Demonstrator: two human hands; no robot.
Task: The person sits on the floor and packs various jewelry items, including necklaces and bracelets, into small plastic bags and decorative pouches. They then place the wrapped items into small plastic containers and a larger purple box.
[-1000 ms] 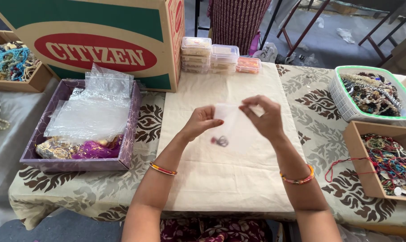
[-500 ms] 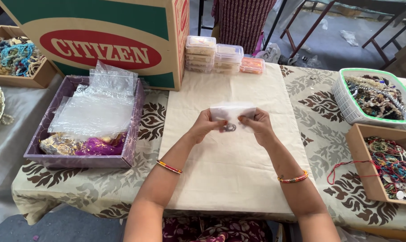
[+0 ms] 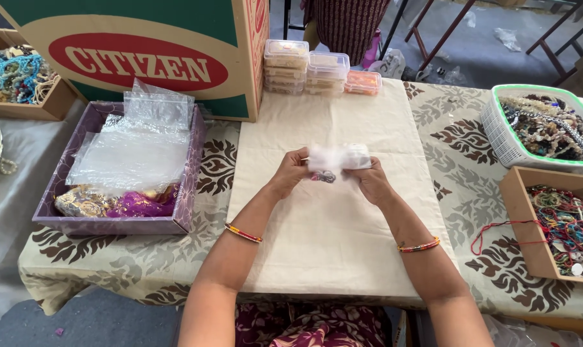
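Clear plastic pouch (image 3: 338, 157) stays level because your left hand (image 3: 290, 172) and right hand (image 3: 370, 182) pinch its ends, trinket (image 3: 324, 176) inside.

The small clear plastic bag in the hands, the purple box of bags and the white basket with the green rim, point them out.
small clear plastic bag (image 3: 338, 157), head view, upper middle of the bag.
purple box (image 3: 111, 225), head view, front wall.
white basket (image 3: 497, 138), head view, left wall.
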